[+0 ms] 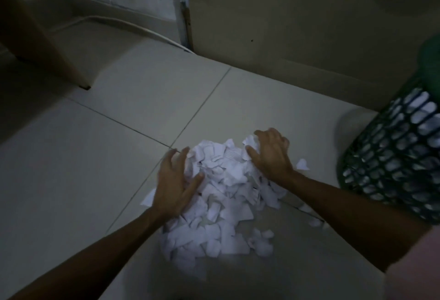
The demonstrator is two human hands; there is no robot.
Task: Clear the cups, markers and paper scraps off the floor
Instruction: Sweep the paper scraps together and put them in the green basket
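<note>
Both hands bracket the paper heap (221,195) on the floor (95,157): left hand (175,182) flat, fingers straight; right hand (271,154) curled into scraps, fingertips hidden. Basket (392,157) cropped at right.

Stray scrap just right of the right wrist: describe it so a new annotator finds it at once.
Start at the green mesh basket on the right edge, then look left across the bare tile towards the big white paper pile. Right beside the right hand, just past its wrist, lies one small white scrap. Unlike the heaped pieces, it sits alone on the floor tile, outside the pile's edge.
</note>
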